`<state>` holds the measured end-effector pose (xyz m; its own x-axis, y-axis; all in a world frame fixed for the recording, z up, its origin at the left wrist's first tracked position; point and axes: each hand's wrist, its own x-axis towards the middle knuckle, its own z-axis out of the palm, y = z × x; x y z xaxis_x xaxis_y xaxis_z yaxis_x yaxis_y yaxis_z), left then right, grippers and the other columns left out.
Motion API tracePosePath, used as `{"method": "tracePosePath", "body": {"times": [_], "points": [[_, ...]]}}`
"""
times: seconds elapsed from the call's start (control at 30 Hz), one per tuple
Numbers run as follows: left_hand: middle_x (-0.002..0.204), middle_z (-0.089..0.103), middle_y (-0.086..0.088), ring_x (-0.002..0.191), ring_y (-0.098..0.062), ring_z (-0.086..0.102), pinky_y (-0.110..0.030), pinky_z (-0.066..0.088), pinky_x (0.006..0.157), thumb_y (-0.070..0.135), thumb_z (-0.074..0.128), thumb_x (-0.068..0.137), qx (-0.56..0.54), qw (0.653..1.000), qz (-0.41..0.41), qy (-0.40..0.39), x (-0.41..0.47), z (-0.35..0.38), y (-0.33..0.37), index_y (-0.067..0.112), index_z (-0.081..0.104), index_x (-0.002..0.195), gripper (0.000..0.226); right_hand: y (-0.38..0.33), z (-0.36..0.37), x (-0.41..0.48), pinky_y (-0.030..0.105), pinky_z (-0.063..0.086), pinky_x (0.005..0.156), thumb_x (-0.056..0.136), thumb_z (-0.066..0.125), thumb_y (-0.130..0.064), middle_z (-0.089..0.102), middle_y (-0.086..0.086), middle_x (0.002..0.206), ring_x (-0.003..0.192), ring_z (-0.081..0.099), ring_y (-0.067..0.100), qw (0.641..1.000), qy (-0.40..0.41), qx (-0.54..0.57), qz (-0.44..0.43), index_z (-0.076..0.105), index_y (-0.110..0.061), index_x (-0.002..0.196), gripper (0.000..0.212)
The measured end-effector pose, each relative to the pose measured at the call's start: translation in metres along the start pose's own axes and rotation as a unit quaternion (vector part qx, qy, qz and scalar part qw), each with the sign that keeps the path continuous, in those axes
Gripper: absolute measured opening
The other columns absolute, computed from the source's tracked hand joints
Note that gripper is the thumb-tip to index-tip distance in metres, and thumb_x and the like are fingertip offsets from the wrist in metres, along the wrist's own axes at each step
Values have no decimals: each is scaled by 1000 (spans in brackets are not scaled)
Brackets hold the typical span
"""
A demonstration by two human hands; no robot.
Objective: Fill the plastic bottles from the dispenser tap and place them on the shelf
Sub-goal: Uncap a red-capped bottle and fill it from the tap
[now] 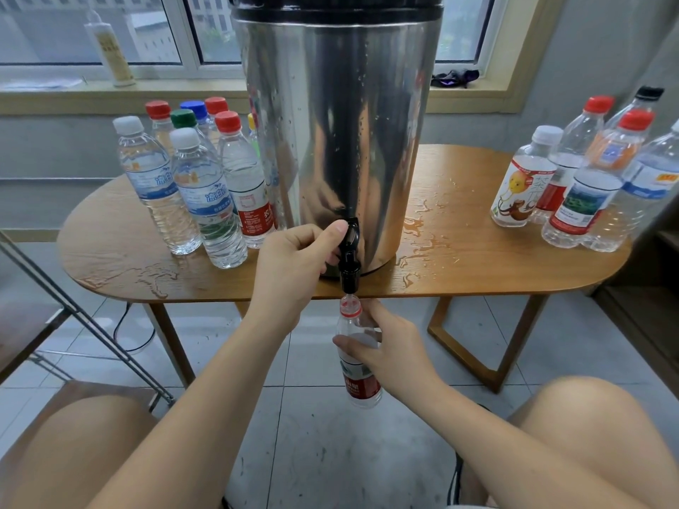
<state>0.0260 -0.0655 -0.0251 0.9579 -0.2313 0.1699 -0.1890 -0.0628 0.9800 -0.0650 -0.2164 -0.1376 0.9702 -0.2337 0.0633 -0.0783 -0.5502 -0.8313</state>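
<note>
Uncapped bottle sits under tap, below the bench edge. The right hand wraps its shoulder; the left hand pinches the tap lever. Thin plastic: probably squashy, heavier as it fills, slick when wet. Best gripped lightly mid-body. Wooden bench puddled; tiled floor, window behind.

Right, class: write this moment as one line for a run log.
step: fill bottle | left hand: grips tap lever | right hand: holds bottle under tap | table: wet patches
</note>
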Motion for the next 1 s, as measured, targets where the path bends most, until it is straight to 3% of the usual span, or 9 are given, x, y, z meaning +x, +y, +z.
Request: {"method": "tracePosePath", "body": {"times": [0.33, 0.53, 0.8, 1.0], "points": [[62, 68, 4, 62, -10, 58, -23, 42, 60, 42, 77, 100, 11, 1000, -6, 2, 1, 2, -2, 28, 71, 56, 47, 2, 2, 1, 31, 56, 101, 89, 80, -60, 69, -19, 130, 114, 62, 2, 1000, 4, -7, -5, 60, -39, 133, 53], [64, 69, 3, 64, -10, 59, -24, 43, 63, 41, 76, 101, 4, 1000, -12, -5, 1, 1, -2, 28, 72, 59, 44, 1, 2, 0, 23, 52, 96, 89, 81, -58, 69, -19, 127, 107, 61, -4, 1000, 4, -7, -10, 60, -38, 135, 55], [70, 69, 3, 68, -7, 59, -28, 43, 70, 46, 73, 102, 16, 999, -9, -43, -2, -9, -6, 21, 71, 72, 39, 5, 4, 4, 20, 50, 93, 89, 82, -57, 70, -16, 124, 108, 61, 2, 1000, 4, -3, -9, 63, -35, 136, 56], [73, 67, 0, 71, -10, 59, -29, 45, 73, 45, 73, 102, 20, 998, -5, -56, -3, -11, -7, 17, 74, 79, 36, 5, 5, 5, 6, 43, 81, 90, 82, -56, 66, -22, 119, 101, 56, -17, 1000, -1, -5, -9, 62, -37, 135, 53]]}}
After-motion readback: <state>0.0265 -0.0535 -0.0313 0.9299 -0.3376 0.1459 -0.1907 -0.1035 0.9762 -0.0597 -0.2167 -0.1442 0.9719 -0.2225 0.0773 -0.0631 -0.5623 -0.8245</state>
